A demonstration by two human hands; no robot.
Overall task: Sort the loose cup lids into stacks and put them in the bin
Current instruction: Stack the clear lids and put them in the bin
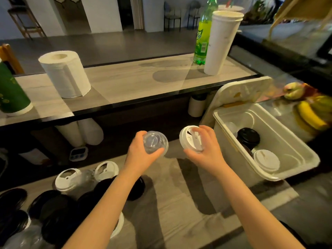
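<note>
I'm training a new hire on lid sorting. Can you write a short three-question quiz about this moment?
1. True or false: the left hand holds a black lid.
2. What does the right hand hold? A) white lid B) banana C) bottle
3. Fill in: inside the bin, a black lid stack sits beside a ___ lid stack.

Key:
1. False, it holds clear lids.
2. A, a white lid.
3. white
</note>
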